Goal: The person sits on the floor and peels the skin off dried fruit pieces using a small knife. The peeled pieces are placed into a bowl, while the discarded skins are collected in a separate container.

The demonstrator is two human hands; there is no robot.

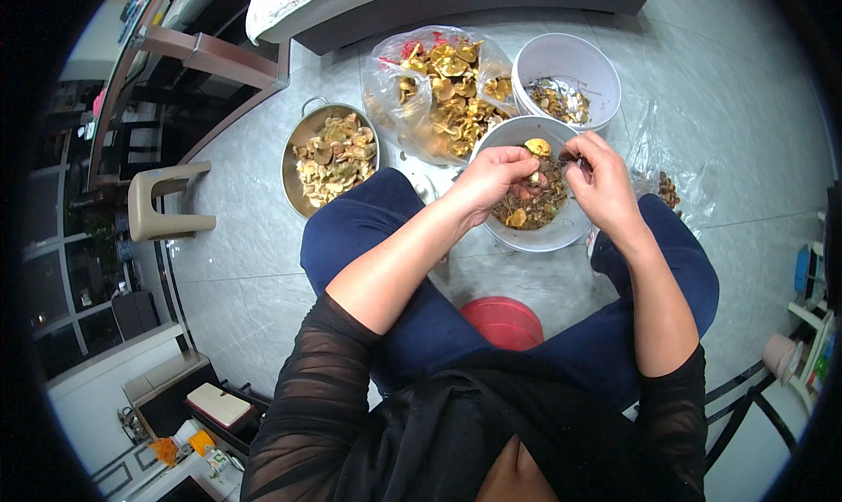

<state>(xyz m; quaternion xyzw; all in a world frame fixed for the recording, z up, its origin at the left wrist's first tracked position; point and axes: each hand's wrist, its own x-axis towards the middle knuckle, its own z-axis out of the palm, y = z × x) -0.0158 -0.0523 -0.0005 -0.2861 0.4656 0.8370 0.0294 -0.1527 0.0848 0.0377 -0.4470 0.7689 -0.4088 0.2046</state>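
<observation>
In my left hand (503,176) is a yellow-capped mushroom (538,147), held upright by its stem over a white plastic bucket (531,240). My right hand (600,181) hovers just right of the mushroom, thumb and fingers pinched on a small dark thing (571,158) too small to identify. Brown plant debris with a few yellow mushroom pieces (516,218) covers the bucket's bottom. Behind it, a clear plastic bag (388,101) bulges with yellow-brown mushrooms (454,64). A second white bucket (569,55) at the back right contains debris and scraps.
Left of my knee, a metal basin (287,173) holds pale mushrooms (335,157). A beige plastic stool (141,206) stands farther left. Crumpled clear plastic (648,150) and small brown pieces (668,189) lie right. Between my legs is a red plastic object (503,321).
</observation>
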